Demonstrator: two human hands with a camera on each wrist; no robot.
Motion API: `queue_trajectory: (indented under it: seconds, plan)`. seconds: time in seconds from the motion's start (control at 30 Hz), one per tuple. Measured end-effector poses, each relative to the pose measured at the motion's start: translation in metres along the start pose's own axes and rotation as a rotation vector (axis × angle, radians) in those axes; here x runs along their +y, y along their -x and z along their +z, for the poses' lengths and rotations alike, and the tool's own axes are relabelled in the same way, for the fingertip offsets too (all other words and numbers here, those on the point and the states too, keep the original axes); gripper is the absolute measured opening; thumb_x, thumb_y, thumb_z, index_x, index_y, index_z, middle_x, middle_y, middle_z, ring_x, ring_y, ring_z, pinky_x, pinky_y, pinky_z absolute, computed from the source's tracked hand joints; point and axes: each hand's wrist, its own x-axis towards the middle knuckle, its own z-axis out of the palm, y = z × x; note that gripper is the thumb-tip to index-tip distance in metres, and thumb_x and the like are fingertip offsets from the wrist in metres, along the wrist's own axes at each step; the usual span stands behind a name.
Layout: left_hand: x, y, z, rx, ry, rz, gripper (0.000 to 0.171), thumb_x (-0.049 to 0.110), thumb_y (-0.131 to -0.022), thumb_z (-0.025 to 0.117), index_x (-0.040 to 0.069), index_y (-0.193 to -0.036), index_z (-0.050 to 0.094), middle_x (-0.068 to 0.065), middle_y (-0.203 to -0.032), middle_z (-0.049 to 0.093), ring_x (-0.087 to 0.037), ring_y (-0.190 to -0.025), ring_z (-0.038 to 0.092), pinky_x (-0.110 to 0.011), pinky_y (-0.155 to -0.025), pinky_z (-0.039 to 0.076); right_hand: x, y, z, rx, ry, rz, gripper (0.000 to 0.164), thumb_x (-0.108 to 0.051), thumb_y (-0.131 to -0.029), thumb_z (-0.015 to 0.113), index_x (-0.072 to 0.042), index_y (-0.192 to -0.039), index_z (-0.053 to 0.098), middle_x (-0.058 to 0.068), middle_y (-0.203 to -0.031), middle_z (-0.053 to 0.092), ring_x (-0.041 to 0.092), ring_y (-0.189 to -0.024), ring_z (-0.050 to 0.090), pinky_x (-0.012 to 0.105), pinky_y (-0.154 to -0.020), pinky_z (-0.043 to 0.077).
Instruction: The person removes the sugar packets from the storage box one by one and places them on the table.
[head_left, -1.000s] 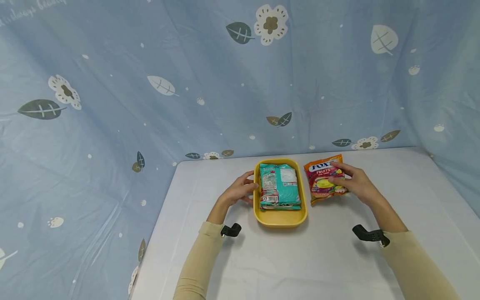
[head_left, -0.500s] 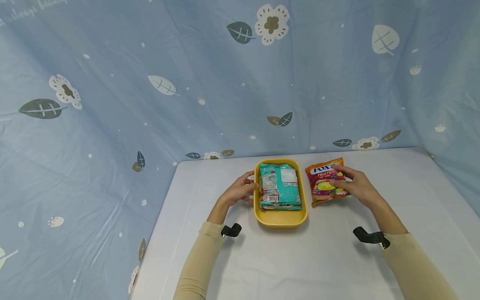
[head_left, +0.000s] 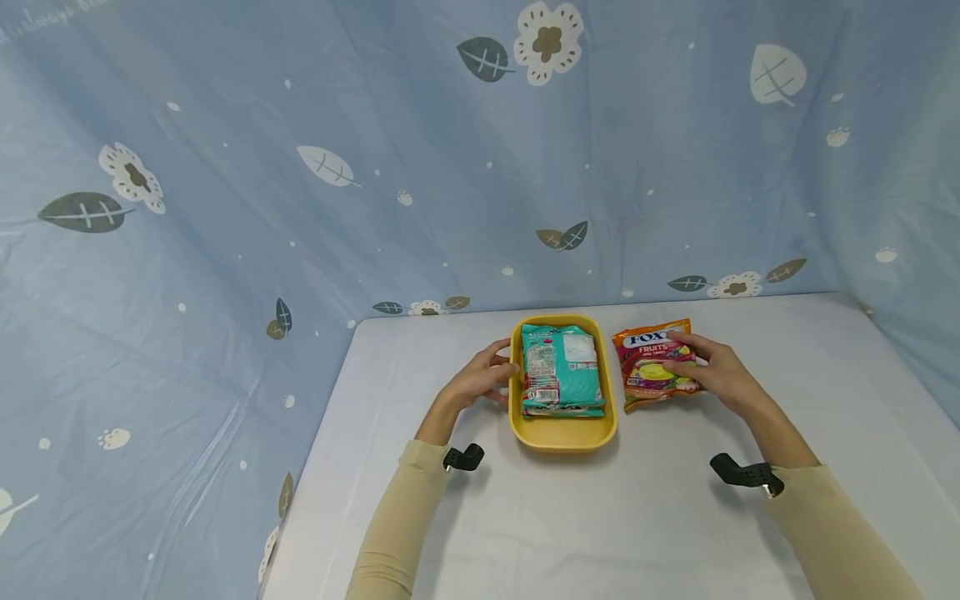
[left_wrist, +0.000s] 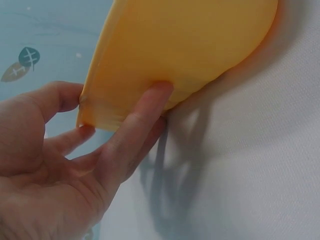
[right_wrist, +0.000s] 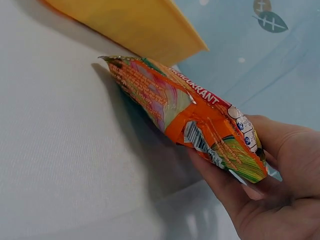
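A yellow plastic tray [head_left: 564, 437] sits on the white-covered table, with teal snack packets [head_left: 577, 379] stacked inside it. At its left side my left hand [head_left: 476, 377] holds the wall; in the left wrist view the thumb is bent at the rim and the other fingers touch the outside. Right of the tray is an orange and red bag of Fox's fruit candy [head_left: 648, 375]. My right hand [head_left: 716, 371] grips this bag by its right side, and in the right wrist view the bag [right_wrist: 200, 120] appears tilted above the tabletop, apart from the tray.
The white tabletop [head_left: 600, 525] extends around the tray and toward me. Behind it and along the left hangs a blue curtain [head_left: 420, 167] with leaf and flower prints. Black wrist straps [head_left: 742, 472] cross both sleeves.
My right hand has brought the candy bag slightly toward me. My left hand and the tray stay in place, while the head view has shifted a little.
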Motion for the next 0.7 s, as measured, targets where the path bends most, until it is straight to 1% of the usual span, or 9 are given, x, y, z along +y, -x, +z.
queue_trajectory:
  seconds: [0.23,0.43,0.6,0.7]
  plan:
    - [0.0019,0.0015,-0.0006,0.003,0.001,-0.002,0.064,0.021,-0.097,0.059,0.029,-0.153,0.03,-0.018,-0.139,0.048,-0.029,-0.104,0.068,-0.047,-0.068,0.064,0.006,-0.0025,0.0011,-0.007,0.001,0.014,0.08,-0.048,-0.092,0.064,-0.013,-0.155,0.029,0.033,-0.157,0.018,0.056,-0.139,0.025,0.064,-0.107,0.042]
    - [0.0023,0.002,-0.0003,-0.005,0.001,-0.002,0.065,0.02,-0.097,0.059,0.029,-0.154,0.029,-0.018,-0.139,0.048,-0.032,-0.105,0.068,-0.049,-0.07,0.064,0.0091,-0.0025,0.0027,-0.002,0.01,0.033,0.08,-0.048,-0.092,0.063,-0.012,-0.155,0.028,0.035,-0.156,0.018,0.057,-0.139,0.025,0.064,-0.109,0.041]
    - [0.0013,0.0012,-0.0004,-0.012,0.002,0.003,0.063,0.019,-0.098,0.058,0.028,-0.153,0.029,-0.018,-0.139,0.048,-0.034,-0.107,0.067,-0.049,-0.07,0.064,0.0109,-0.001,0.0032,0.002,0.036,0.021,0.079,-0.046,-0.093,0.063,-0.009,-0.154,0.029,0.035,-0.155,0.022,0.057,-0.138,0.025,0.065,-0.108,0.041]
    - [0.001,0.001,-0.0006,-0.013,0.0,0.005,0.063,0.019,-0.098,0.058,0.028,-0.153,0.03,-0.019,-0.139,0.048,-0.034,-0.106,0.067,-0.049,-0.069,0.064,0.0099,-0.0006,0.0034,0.006,0.077,0.004,0.078,-0.045,-0.094,0.063,-0.008,-0.154,0.03,0.035,-0.154,0.024,0.058,-0.137,0.026,0.066,-0.107,0.042]
